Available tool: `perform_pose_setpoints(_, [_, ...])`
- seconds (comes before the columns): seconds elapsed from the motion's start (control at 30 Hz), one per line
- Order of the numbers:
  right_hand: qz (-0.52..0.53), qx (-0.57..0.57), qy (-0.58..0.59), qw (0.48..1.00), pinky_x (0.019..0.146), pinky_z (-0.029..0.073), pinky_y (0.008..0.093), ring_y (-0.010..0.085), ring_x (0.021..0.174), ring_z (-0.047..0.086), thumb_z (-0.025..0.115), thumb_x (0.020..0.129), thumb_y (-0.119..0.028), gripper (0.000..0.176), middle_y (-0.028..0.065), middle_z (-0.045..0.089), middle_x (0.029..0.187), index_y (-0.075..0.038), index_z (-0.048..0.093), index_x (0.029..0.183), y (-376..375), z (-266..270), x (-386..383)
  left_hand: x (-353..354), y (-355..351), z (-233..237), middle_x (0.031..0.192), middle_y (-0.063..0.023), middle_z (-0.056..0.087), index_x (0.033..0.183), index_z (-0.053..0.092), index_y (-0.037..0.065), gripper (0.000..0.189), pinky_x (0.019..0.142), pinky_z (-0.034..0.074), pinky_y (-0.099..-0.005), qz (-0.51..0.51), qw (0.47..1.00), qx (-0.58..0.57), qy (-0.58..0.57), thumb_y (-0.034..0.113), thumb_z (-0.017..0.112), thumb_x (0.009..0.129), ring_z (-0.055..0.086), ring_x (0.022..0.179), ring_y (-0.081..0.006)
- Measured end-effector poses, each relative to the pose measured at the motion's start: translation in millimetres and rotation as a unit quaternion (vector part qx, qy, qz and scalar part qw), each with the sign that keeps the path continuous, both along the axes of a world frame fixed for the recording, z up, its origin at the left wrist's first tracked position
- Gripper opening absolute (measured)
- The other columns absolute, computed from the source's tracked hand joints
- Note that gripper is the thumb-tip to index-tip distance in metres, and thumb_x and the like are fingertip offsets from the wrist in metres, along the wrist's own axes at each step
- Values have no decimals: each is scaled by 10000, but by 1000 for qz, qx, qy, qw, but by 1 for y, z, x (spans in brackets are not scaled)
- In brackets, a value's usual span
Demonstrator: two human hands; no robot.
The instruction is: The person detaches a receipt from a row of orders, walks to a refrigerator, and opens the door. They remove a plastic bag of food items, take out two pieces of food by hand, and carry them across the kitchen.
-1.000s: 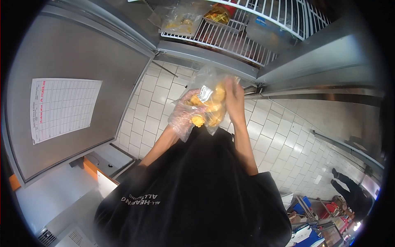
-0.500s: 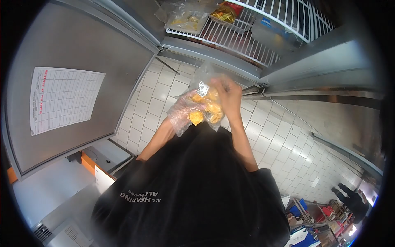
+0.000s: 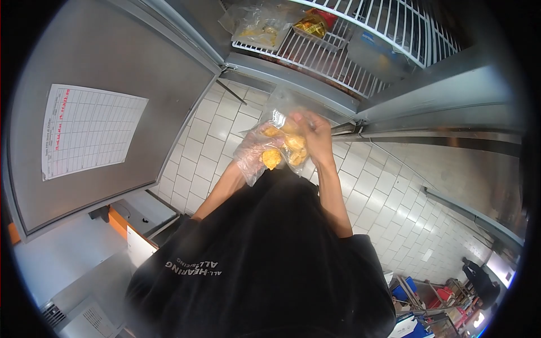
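Note:
A clear plastic bag (image 3: pixel 278 103) hangs between my two hands, with several yellow, breaded-looking pieces (image 3: pixel 296 145) inside. Loose clear plastic covers my left hand (image 3: pixel 252 149), which is closed at the left side of the bag. One rough yellow piece (image 3: pixel 271 159) sits against its palm side, near the bag's lower part. My right hand (image 3: pixel 314 130) pinches the upper right side of the bag, fingers bent and thumb pressed in. A white printed label (image 3: pixel 278 118) shows on the bag between the hands.
Ahead stands an open fridge with white wire shelves (image 3: pixel 315 65) holding bagged food (image 3: pixel 259 31). Its metal door (image 3: pixel 107 45), with a paper chart (image 3: pixel 93 132), swings out at left. Another metal door (image 3: pixel 468 163) is at right. Far lower right, a person (image 3: pixel 482 284) stands near cluttered shelving (image 3: pixel 434 298).
My right hand has shifted slightly down and right along the bag. The view has tilted a little, and the distant person has changed posture. Both hands keep the bag.

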State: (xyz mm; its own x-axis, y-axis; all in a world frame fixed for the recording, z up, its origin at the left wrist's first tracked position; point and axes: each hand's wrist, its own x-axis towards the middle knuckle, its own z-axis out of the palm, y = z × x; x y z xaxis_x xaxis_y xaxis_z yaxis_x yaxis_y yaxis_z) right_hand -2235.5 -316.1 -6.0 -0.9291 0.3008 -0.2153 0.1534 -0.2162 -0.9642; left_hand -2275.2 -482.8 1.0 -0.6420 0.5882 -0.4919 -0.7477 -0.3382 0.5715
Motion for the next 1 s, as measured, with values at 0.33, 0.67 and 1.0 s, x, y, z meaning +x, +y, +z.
perform_pose_setpoints(0.33, [-74, -68, 4, 995, 824, 428, 255, 90, 942, 524, 616, 960, -202, 232, 28, 633, 1018, -32, 646, 1115, -7, -2, 0, -1, 8, -3, 1002, -101, 646, 1117, 588, -1, 359, 702, 579, -274, 97, 995, -33, 20, -36, 729, 789, 667, 853, -184])
perform_pose_setpoints(0.67, [-198, -234, 9, 952, 808, 468, 272, 141, 936, 559, 591, 975, -196, 284, 49, 620, 1064, -45, 569, 1215, 6, -25, -11, 0, 16, 21, 1066, -123, 655, 1176, 602, -6, 417, 765, 566, -288, 90, 994, -30, 46, -22, 748, 785, 657, 905, -183])
perform_pose_setpoints(1.0, [-223, -230, -1, 947, 713, 522, 279, 159, 870, 618, 617, 943, -108, 279, 104, 638, 1050, -44, 540, 1204, -7, -32, -24, -2, 10, 25, 1076, -138, 646, 1166, 596, -30, 387, 729, 553, -276, 81, 985, -79, 130, -25, 730, 803, 645, 882, -185])
